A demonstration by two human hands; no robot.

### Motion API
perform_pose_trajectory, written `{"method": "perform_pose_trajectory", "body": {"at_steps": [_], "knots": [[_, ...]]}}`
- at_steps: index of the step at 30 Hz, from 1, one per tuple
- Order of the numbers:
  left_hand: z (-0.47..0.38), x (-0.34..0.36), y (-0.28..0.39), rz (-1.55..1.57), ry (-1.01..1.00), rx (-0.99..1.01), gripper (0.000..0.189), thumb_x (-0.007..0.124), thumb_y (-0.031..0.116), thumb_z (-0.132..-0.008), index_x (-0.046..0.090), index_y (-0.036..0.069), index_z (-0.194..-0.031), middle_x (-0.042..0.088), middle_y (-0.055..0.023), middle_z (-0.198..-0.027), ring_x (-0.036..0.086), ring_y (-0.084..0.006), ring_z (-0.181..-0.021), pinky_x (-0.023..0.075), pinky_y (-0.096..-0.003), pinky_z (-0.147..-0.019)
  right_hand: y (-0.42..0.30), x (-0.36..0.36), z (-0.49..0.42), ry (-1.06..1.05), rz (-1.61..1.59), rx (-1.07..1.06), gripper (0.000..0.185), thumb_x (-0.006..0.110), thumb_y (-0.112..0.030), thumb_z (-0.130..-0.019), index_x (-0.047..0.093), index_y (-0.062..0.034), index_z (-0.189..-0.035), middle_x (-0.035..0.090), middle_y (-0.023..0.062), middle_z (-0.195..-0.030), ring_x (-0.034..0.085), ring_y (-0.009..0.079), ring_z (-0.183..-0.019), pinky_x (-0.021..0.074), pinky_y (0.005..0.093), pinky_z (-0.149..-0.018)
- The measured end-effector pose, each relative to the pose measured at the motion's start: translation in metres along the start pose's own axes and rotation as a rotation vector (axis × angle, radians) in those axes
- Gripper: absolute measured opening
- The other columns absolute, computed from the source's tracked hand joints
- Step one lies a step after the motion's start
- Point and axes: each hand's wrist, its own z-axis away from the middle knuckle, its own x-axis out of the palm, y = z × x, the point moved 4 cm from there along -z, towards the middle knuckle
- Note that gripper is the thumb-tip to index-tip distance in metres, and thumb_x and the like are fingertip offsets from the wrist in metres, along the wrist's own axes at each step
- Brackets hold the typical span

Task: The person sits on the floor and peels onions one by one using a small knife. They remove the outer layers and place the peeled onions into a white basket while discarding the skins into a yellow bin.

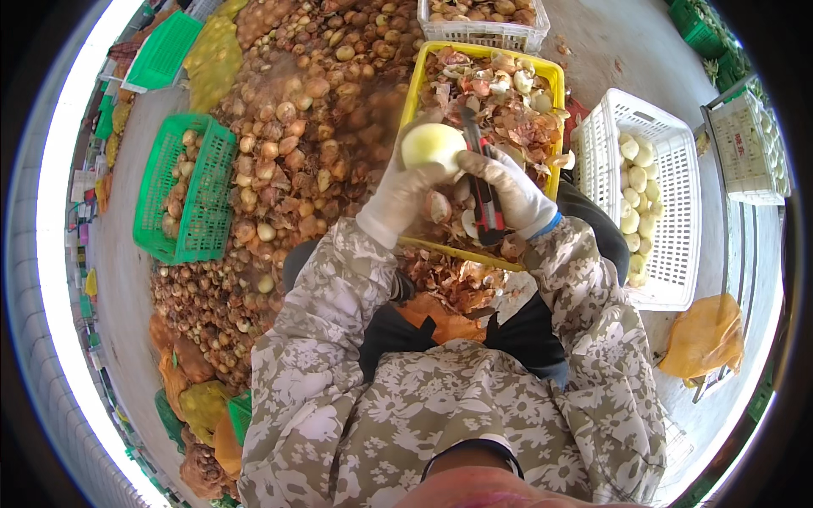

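Observation:
My gloved left hand (406, 187) grips a peeled, pale yellow-green onion (432, 147) above the yellow crate (416, 82). In my gloved right hand (511, 184) is a red and black utility knife (486, 200), its blade end pointing away from me. The right thumb reaches to the onion's side, close beside the knife. Beneath both hands, the yellow crate is full of dry onion skins (457, 79) with some onion pieces among them. More loose skins (454, 279) lie between my legs.
A large heap of unpeeled onions (286, 152) spreads to the left, with a green crate (184, 235) standing against it. At right, a white crate (673, 209) holds peeled onions (638, 190). Another white crate (483, 32) stands beyond the yellow one. An orange mesh bag (705, 333) lies at lower right.

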Motion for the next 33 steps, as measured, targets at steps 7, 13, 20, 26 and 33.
{"method": "perform_pose_trajectory", "body": {"at_steps": [7,13,20,26,33], "knots": [[-0.002,-0.011,-0.015,0.403,-0.134,-0.247,0.064,0.069,0.027,-0.091,0.04,0.003,-0.143,0.055,-0.0153,-0.134,0.06,-0.0291,-0.118,0.0523,-0.0418,-0.102,-0.005,-0.004,-0.02,0.133,0.574,-0.261,0.061,0.077,-0.021,-0.084,0.05,-0.0074,-0.137,0.065,0.0097,-0.11,0.062,0.0149,-0.092,0.0527,0.0276,-0.08],[-0.008,-0.02,-0.004,-0.145,0.218,-0.05,0.072,0.08,0.017,-0.08,0.041,0.005,-0.139,0.059,-0.0125,-0.125,0.063,-0.025,-0.11,0.0546,-0.0377,-0.096,-0.036,-0.008,0.003,0.356,0.897,-0.305,0.037,0.06,-0.025,-0.096,0.057,-0.002,-0.125,0.067,0.014,-0.086,0.066,0.0202,-0.075,0.0519,0.034,-0.07],[-0.006,-0.011,0.003,-0.302,0.186,0.122,0.08,0.081,0.002,-0.075,0.038,0.008,-0.142,0.056,-0.0109,-0.131,0.06,-0.0229,-0.116,0.0555,-0.0332,-0.094,-0.016,0.0,-0.01,0.18,1.138,-0.197,0.038,0.058,-0.026,-0.094,0.058,-0.0015,-0.123,0.067,0.0249,-0.087,0.068,0.0393,-0.085,0.0515,0.0413,-0.071],[-0.007,-0.042,-0.001,0.044,0.198,0.044,0.061,0.071,0.01,-0.088,0.042,0.007,-0.141,0.055,-0.0127,-0.134,0.06,-0.0271,-0.118,0.0536,-0.0398,-0.098,-0.01,-0.001,0.001,0.117,1.033,0.027,0.03,0.057,-0.019,-0.096,0.06,-0.0005,-0.119,0.066,0.0153,-0.081,0.064,0.0207,-0.069,0.0501,0.0344,-0.065],[-0.007,-0.013,-0.009,0.241,-0.033,-0.113,0.067,0.072,0.018,-0.089,0.036,0.005,-0.144,0.055,-0.0127,-0.133,0.057,-0.026,-0.12,0.0505,-0.0419,-0.099,-0.017,-0.001,-0.015,0.084,0.242,-0.132,0.034,0.069,-0.026,-0.092,0.057,-0.0025,-0.114,0.067,0.003,-0.087,0.064,0.01,-0.073,0.0494,0.0234,-0.066]]}}
